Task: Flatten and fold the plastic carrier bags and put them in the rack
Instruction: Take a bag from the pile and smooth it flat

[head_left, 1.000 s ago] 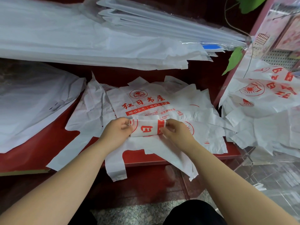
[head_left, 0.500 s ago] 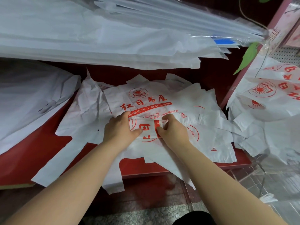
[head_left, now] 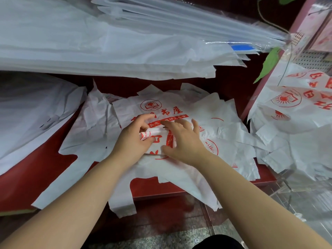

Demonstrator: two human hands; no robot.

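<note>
Atop bag pile (head_left: 224,146): left hand (head_left: 133,142) pinches folded carrier bag (head_left: 157,139) end; right hand (head_left: 183,141) spread, pressing. Smooth air outward, pinch firm.

folded bag (head_left: 160,136): partly hidden under left hand (head_left: 133,141), right hand (head_left: 183,141) | white sheets (head_left: 89,51): cut off top-left

Counter: glossy deep red top (head_left: 27,186), running left to right, front edge on the near side
Back wall: dark red panel (head_left: 231,81) on the far side, in shadow
Floor: grey speckled stone (head_left: 161,238) nearest, darker reddish tiles (head_left: 161,211) below the counter edge
Right side: pink upright frame (head_left: 303,13), white perforated panel (head_left: 312,59) beyond it, green leaf (head_left: 269,63) hanging beside the frame
Light: soft and even, faint sheen on the counter
</note>
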